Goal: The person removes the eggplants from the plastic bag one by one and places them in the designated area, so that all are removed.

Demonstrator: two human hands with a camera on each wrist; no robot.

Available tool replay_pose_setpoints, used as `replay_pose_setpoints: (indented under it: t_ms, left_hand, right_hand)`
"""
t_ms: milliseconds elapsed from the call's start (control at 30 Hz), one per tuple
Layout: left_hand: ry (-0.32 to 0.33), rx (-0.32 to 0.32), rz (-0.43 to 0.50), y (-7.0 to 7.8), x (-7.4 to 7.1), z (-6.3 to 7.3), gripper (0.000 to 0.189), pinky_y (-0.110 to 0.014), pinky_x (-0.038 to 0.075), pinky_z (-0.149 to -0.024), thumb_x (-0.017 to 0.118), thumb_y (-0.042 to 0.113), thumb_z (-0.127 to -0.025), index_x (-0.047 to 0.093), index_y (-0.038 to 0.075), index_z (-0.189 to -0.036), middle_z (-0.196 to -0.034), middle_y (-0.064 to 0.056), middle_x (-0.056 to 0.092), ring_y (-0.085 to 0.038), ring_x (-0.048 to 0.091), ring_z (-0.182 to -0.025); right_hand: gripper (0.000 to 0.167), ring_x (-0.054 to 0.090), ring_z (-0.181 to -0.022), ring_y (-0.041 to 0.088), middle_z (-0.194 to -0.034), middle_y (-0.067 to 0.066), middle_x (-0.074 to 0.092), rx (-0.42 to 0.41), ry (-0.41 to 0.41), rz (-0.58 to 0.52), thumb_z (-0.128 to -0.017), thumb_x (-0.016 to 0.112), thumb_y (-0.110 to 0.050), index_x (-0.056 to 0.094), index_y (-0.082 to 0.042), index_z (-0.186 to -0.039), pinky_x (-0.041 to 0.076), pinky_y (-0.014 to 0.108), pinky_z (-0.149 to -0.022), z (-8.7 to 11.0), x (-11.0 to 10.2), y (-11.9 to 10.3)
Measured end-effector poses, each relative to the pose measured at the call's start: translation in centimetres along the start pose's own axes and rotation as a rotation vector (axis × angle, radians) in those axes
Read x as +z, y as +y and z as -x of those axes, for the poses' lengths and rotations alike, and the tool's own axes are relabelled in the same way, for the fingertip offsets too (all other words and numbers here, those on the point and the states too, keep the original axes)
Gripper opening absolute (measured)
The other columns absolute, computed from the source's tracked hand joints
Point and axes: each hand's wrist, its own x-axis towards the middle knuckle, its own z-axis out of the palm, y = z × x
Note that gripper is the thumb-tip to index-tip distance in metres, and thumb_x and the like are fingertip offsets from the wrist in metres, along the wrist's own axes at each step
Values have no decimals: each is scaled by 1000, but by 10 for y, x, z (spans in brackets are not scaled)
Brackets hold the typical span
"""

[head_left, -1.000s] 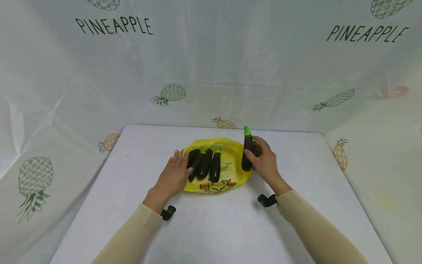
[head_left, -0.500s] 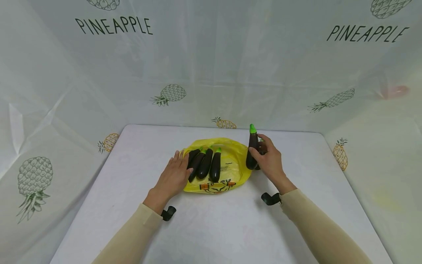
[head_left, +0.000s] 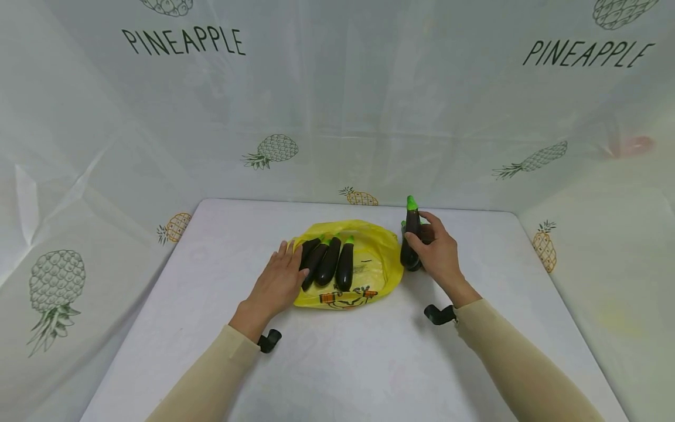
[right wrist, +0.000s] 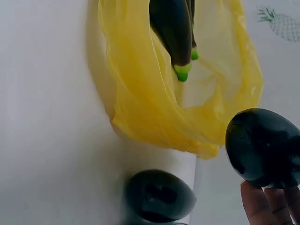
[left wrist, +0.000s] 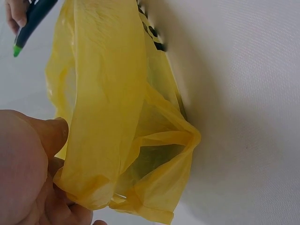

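Note:
A yellow plastic bag [head_left: 389,278] lies mouth-up on the table with several dark eggplants [head_left: 345,266] side by side in its left half. At its left edge my left hand [head_left: 275,280] holds the bag's side, thumb toward the inside; in the left wrist view the yellow film [left wrist: 108,108] runs between thumb and fingers. My right hand [head_left: 439,252] grips an eggplant [head_left: 413,218] with a green stem end pointing up, just right of the bag. Below it another eggplant [right wrist: 159,197] rests on the table, mostly hidden in the head view.
A white table [head_left: 337,363] carries everything. Behind and beside it hangs a pale curtain [head_left: 337,88] printed with pineapples. Black wrist cameras [head_left: 439,315] sit under both cuffs.
My right hand has carried its eggplant rightward, from over the bag's right rim to just beside the bag. The left hand has stayed in place.

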Motion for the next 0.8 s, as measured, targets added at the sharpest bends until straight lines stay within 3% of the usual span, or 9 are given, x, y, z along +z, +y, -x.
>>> replay_pose_setpoints:
  t_ms: [433, 800]
  left_hand:
    - [-19, -3, -3, 3, -2, 0, 66, -57, 16, -132, 46, 33, -115, 26, -3, -165, -172, -26, 21, -41, 9, -163]
    - [-14, -2, -10, 2, 0, 1, 66, -57, 17, -131, 48, 33, -114, 27, -4, -165, -172, -26, 21, -42, 11, -163]
  right_hand:
    - [62, 69, -115, 41, -130, 26, 68, -25, 40, 32, -105, 66, -33, 42, -17, -160, 62, 59, -87, -6, -18, 12]
    - [61, 68, -119, 43, -134, 27, 67, 17, 67, 91, -106, 63, -34, 43, -17, -161, 61, 54, -84, -14, -37, 21]
